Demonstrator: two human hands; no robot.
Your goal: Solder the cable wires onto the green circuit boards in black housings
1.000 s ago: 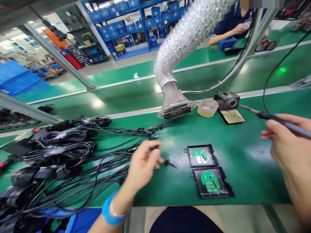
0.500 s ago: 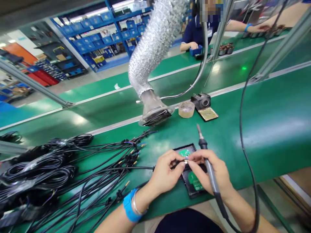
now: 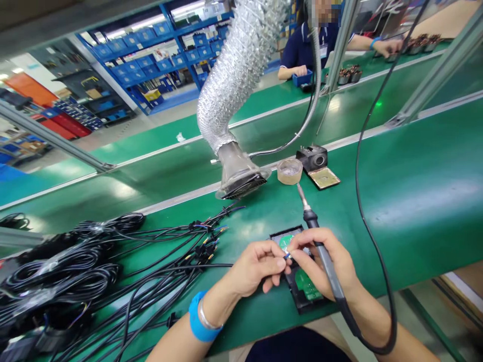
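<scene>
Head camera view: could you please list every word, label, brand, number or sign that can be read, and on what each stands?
None can be read.
Blue shelf bins: any labels too small.
Badge on a co-worker: too blurred.
Nearer circuit board and soldering iron: no readable marking.

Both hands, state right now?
Left hand: closed, holding black cable near its end.
Right hand: closed, holding soldering iron, apparently pinching blue wire.

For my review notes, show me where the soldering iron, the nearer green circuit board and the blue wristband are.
Soldering iron (image 3: 328, 268): head view, on its grey handle.
Nearer green circuit board (image 3: 307, 286): head view, on its uncovered face.
Blue wristband (image 3: 198, 324): head view, on its outer side.
</scene>
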